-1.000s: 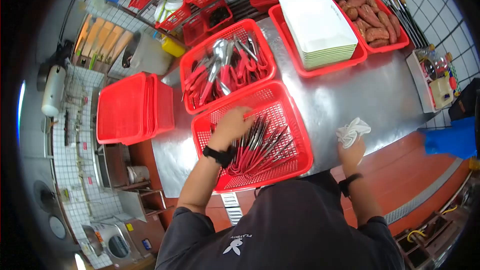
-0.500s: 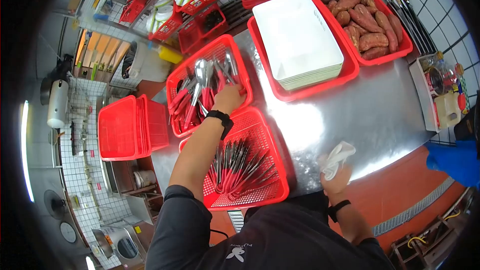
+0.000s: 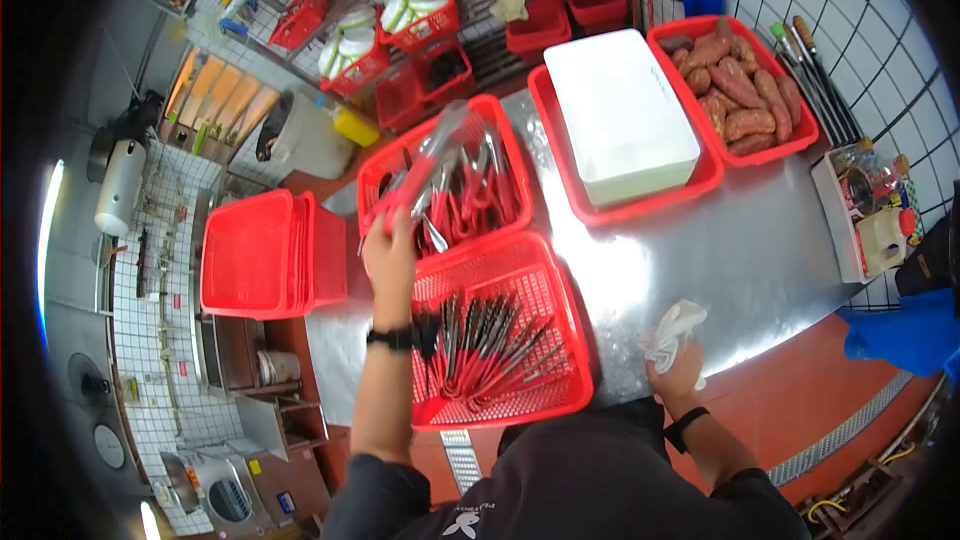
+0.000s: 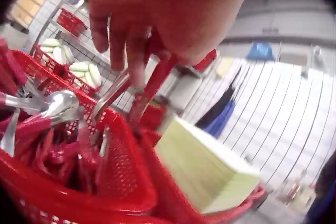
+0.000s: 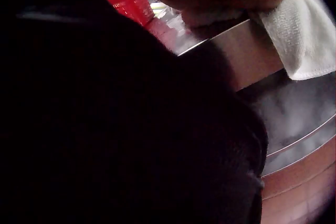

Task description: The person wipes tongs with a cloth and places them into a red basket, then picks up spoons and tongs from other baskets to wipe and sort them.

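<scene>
In the head view my left hand (image 3: 389,258) grips red-handled metal tongs (image 3: 412,180), raised over the upper red basket (image 3: 522,202), which holds a jumble of red-handled tongs and scoops. The left wrist view shows the left hand (image 4: 157,19) with its fingers round the red handle (image 4: 157,79). Nearer the body, a second red basket (image 3: 583,370) holds tongs laid side by side, red ends toward the body. My right hand (image 3: 678,372) holds a crumpled white cloth (image 3: 676,328) at the table's near edge; the cloth (image 5: 304,35) hangs from the hand in the right wrist view.
White trays (image 3: 622,110) are stacked in a red basket at the table's back, beside a basket of sweet potatoes (image 3: 735,85). Stacked empty red baskets (image 3: 250,255) stand at left. A bottle holder (image 3: 838,210) is at the table's right end. Racks with baskets stand behind.
My left hand went from the near basket into the upper basket, then rose leftward with tongs in its grip. The right hand keeps the cloth and has shifted slightly. The head view has moved.
</scene>
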Available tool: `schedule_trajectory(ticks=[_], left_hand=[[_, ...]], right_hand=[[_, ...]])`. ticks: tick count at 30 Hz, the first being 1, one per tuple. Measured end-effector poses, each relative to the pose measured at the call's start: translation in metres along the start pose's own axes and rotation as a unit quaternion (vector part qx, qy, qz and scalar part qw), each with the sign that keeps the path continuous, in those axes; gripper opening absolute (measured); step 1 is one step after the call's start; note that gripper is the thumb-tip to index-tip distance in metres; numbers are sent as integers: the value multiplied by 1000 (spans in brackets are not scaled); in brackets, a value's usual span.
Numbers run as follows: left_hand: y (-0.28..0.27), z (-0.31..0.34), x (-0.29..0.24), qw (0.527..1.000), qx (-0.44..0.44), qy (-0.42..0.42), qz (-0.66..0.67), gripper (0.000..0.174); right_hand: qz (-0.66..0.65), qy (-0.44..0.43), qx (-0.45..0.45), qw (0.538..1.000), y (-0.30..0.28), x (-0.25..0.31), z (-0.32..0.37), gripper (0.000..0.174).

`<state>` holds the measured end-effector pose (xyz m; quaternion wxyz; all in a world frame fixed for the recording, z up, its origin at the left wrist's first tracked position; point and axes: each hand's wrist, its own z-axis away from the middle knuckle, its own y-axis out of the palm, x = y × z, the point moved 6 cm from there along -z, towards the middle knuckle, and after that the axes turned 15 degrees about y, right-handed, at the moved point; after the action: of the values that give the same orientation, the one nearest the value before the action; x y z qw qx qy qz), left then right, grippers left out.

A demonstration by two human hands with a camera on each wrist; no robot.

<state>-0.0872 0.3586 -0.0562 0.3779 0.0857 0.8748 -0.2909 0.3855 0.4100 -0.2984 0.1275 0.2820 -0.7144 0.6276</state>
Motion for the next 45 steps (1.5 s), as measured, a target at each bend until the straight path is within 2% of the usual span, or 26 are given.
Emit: schedule_trajectory(ticks=[2, 3, 5, 6, 9, 11, 12, 13, 15, 16, 17, 20, 21, 22, 23, 24, 25, 27, 30, 33, 34, 37, 40, 42, 43, 45], left_hand=[[-40, 46, -24, 1000, -12, 8, 27, 28], [-54, 75, -11, 999, 25, -13, 21, 36], [-53, 128, 7, 970, 78, -146, 180, 27], [-53, 146, -6, 965, 74, -201, 149, 24], [-45, 188, -3, 942, 4, -235, 241, 17], [-44, 192, -14, 943, -3, -241, 228, 16], [-44, 191, -25, 937, -17, -231, 262, 15], [-51, 195, -24, 935, -29, -229, 270, 15], [-55, 204, -28, 942, 23, -180, 281, 13], [-56, 210, -31, 939, 18, -138, 314, 15], [-61, 219, -27, 937, 15, -141, 318, 15], [-59, 230, -48, 934, 183, -104, 288, 21], [-67, 221, -78, 957, 211, -4, 198, 22], [-57, 229, -86, 933, 269, 12, 239, 27], [-48, 237, -93, 904, 324, 31, 278, 34], [-42, 251, -89, 904, 380, 18, 195, 33], [-46, 253, -100, 911, 354, 92, 192, 32], [-44, 260, -92, 915, 334, 89, 207, 31], [-54, 258, -83, 897, 402, 34, 178, 30], [-62, 264, -77, 891, 396, 41, 217, 31], [-65, 267, -74, 896, 379, 32, 230, 31], [-74, 276, -66, 894, 372, 19, 249, 32], [-82, 271, -72, 899, 393, 38, 190, 26], [-83, 274, -74, 900, 390, 42, 191, 24], [-84, 281, -70, 899, 392, 35, 194, 24], [-91, 284, -55, 912, 357, 22, 201, 24]], right_hand=[[7, 17, 40, 999, 8, -4, 2, 52], [8, 16, 32, 999, 10, -4, 3, 52], [-12, 32, 31, 999, 9, -6, 3, 49], [-6, 23, 28, 999, 5, -3, 4, 49], [16, 68, 41, 997, 2, 9, -4, 49], [-316, 200, 102, 922, 10, 2, -13, 55], [-353, 243, 145, 892, 9, 8, -19, 62], [-349, 230, 144, 897, 2, 19, -24, 62], [-516, 261, 202, 791, -7, 54, -34, 59], [-502, 293, 236, 779, -7, 69, -37, 55], [-529, 250, 282, 761, -11, 95, -36, 54], [-512, 112, 415, 744, -20, 178, -17, 50], [-454, 96, 461, 756, -22, 203, -6, 47], [-436, 82, 496, 746, -26, 232, 6, 45], [-541, 72, 517, 660, -35, 257, 20, 43], [-563, 83, 510, 645, -9, 247, 21, 42], [-583, 93, 505, 629, -5, 260, 22, 41], [-578, 100, 473, 658, -22, 271, 23, 40], [-634, 167, 424, 625, -41, 283, 29, 43], [-656, 199, 419, 595, -31, 279, 34, 38], [-658, 240, 392, 597, -26, 275, 33, 33], [-697, 233, 342, 585, -31, 268, 18, 28], [-640, 324, 366, 593, -42, 243, 12, 28], [-688, 220, 341, 602, -76, 252, 2, 29], [-691, 272, 300, 598, -80, 245, -8, 33], [-669, 205, 271, 661, -89, 225, -22, 38]])
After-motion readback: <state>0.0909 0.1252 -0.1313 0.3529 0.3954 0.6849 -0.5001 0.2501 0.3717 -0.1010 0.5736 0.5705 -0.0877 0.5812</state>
